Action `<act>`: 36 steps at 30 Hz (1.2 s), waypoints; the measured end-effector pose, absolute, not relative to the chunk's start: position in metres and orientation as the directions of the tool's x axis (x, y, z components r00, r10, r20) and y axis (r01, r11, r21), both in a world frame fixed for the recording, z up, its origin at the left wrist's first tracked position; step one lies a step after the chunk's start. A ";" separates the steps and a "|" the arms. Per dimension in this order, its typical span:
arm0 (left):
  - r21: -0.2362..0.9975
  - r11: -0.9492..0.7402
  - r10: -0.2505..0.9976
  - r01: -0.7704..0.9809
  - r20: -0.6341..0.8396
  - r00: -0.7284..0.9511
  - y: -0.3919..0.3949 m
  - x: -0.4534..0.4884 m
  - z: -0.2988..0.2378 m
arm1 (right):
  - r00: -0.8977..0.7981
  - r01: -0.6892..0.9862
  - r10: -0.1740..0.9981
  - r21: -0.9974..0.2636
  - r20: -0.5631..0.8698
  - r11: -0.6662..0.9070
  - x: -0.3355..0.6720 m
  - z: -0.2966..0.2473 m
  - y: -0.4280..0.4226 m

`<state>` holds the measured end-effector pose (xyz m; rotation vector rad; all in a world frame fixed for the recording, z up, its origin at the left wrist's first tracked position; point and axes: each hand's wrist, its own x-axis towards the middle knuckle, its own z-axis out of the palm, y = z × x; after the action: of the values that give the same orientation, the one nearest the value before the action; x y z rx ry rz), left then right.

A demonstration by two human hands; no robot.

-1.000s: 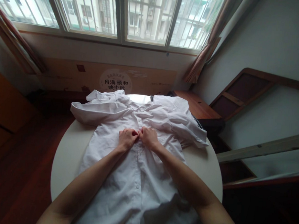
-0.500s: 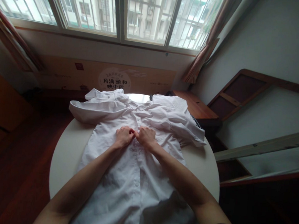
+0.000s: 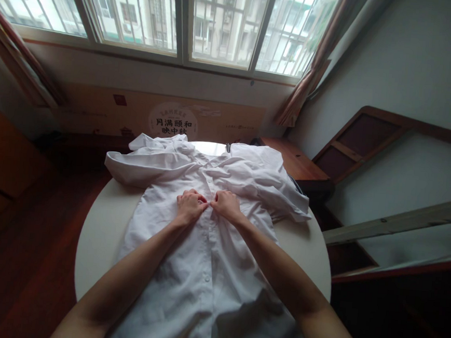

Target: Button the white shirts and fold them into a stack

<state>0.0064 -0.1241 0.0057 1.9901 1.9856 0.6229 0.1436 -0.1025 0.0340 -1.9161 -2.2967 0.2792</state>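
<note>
A white button-up shirt (image 3: 169, 284) lies spread front side up, its collar at the far end and its sleeves out to both sides. Along its middle runs the button placket, with small buttons showing below my hands. My left hand (image 3: 191, 206) pinches the placket from the left, fingers curled. From the right, my right hand (image 3: 225, 205) grips the placket's other side, closed, its fingertips almost meeting those of the left. The button between the fingertips is too small to make out.
The shirt covers most of a round white table (image 3: 97, 232) and hangs over its near edge. Behind stand a printed cardboard panel (image 3: 221, 122) and a barred window. A brown wooden cabinet (image 3: 294, 161) is at the back right.
Both hands have shifted slightly to the right, and the right hand has turned a little. They stay on the placket; the shirt lies almost as before.
</note>
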 end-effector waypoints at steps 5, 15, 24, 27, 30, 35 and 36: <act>0.459 -0.051 0.993 0.887 0.119 -0.005 -0.123 0.010 0.003 | -0.191 0.822 0.980 -0.538 0.048 0.186 0.156 0.019 -0.112; 0.478 -0.085 0.990 0.874 0.138 0.021 -0.124 0.009 0.001 | -0.089 0.562 0.988 -0.812 0.130 0.158 0.154 0.007 -0.120; 0.507 -0.060 0.997 0.860 0.079 0.023 -0.124 0.009 0.007 | -0.082 0.711 0.985 -0.684 0.151 0.163 0.149 0.002 -0.123; 0.531 -0.039 0.998 0.847 0.055 0.011 -0.123 0.008 0.008 | -0.077 0.722 0.984 -0.672 0.158 0.165 0.150 0.002 -0.123; 0.554 -0.028 0.999 0.832 0.042 0.006 -0.121 0.007 0.009 | -0.066 0.733 0.987 -0.663 0.150 0.150 0.151 0.003 -0.123; 0.597 -0.018 1.000 0.802 0.005 0.019 -0.119 0.003 0.010 | -0.050 0.742 0.983 -0.653 0.175 0.154 0.151 0.005 -0.125; 0.603 -0.014 1.000 0.798 -0.005 0.022 -0.119 0.003 0.011 | -0.048 0.743 0.983 -0.652 0.175 0.152 0.150 0.006 -0.125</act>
<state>0.0029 -0.1193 0.0105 1.8637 1.8269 0.6071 0.1502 -0.1254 0.0056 -1.6440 -1.8455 0.5270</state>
